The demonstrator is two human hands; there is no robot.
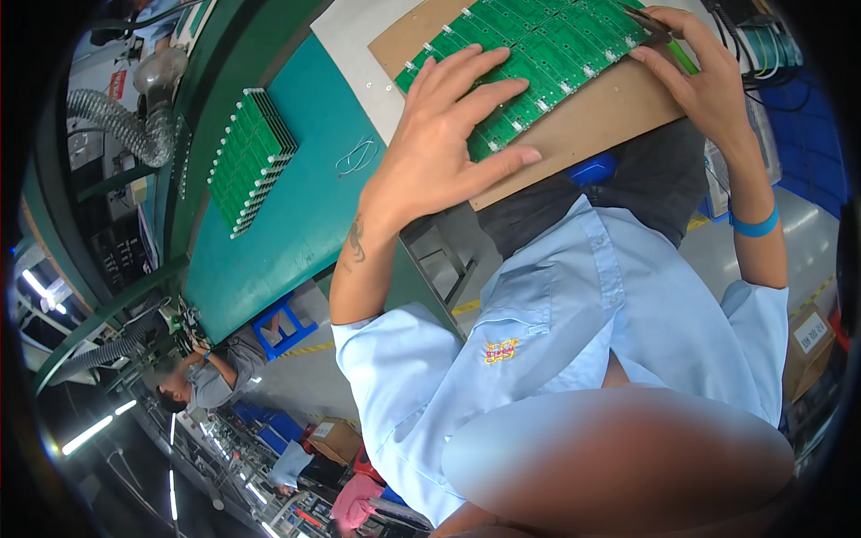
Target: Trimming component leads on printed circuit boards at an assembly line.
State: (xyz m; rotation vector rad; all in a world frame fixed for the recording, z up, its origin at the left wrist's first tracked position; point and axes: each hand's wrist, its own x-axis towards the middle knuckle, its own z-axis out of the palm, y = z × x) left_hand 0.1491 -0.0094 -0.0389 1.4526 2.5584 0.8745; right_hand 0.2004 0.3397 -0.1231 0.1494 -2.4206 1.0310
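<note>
A green circuit board panel (560,49) with small white connectors along its edges lies on a brown board (610,112) in front of me. My left hand (439,134) rests on the panel's left part, fingers spread and thumb reaching over the near edge. At the panel's right end, my right hand (704,76) is closed around a pair of cutters with green handles (683,58). Their dark jaws are over the panel's right corner; what they touch there is too small to tell. A blue band circles my right wrist.
Left of my left arm, a stack of green circuit boards (251,161) stands on the teal bench mat (314,117), with a loop of thin white cord (357,157) nearby. Cables (762,49) bunch beyond my right hand. Another person (220,377) works farther along the bench.
</note>
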